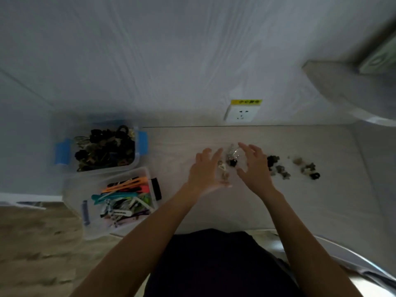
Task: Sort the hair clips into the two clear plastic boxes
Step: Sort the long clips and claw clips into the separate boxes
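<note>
Pale wood-grain bench (310,202), taken as landmark. At its left end: far clear box (137,159) with blue latches, filled with dark claw clips; near clear box (150,179), holding long coloured clips. At bench centre: small heap of clips (232,159) between left hand (205,168) and right hand (256,166), both with fingers spread, grasping nothing. Toward its right end: loose dark clips (308,168).

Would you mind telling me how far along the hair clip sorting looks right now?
Well underway. The far box is full of dark claw clips, and the near box holds long colourful clips. Both the left hand and right hand are open around a small pile of clips on the table. Another scatter of small claw clips to the right still needs sorting.
</note>
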{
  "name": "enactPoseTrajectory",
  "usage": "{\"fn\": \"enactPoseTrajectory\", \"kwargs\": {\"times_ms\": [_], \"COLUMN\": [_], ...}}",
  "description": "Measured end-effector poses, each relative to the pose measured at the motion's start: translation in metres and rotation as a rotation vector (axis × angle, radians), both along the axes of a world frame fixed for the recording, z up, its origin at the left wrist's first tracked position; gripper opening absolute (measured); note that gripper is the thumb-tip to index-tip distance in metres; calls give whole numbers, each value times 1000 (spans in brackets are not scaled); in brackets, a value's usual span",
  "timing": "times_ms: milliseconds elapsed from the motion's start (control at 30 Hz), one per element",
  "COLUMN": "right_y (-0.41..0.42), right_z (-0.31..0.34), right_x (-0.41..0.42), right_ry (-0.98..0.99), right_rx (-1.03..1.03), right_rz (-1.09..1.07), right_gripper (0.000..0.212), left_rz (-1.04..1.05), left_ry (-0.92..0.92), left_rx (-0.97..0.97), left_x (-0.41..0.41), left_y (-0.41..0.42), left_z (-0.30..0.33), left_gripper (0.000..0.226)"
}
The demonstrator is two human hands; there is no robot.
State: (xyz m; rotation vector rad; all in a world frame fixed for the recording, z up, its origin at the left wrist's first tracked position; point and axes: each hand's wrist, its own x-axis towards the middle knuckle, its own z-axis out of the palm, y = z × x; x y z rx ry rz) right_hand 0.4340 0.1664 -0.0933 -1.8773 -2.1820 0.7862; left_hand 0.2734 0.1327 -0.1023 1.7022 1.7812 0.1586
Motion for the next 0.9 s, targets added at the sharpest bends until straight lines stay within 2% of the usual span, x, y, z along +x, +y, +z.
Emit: {"fn": "enactPoseTrajectory", "kwargs": {"times_ms": [100,167,267,333,533,800,900], "right_y": [9,16,23,26,22,15,13], "right_z": [-5,-12,-22,-24,-29,-25,-10], "right_x": [-3,-9,-15,-15,-11,-1,-6], "right_ry": [-24,-20,-97,-126,-22,133,285], "right_rx": [-45,-101,-121,-99,-66,-21,-24], "right_rz": [97,125,184,189,141,44,-14], "right_gripper": [77,78,59,42,20,20,18], "left_rz": [1,27,59,55,81,178,252], "left_ry": [74,110,113,70,-59,-163,-264], "left_rx": [-12,45,105,93,49,-24,-22], "left_x": [19,23,18,12,6,-1,-11], "left_y": [5,9,12,11,12,12,8], "left_z": [-17,-21,-24,-26,-23,-14,3], "left_gripper": [106,86,51,41,39,32,27]}}
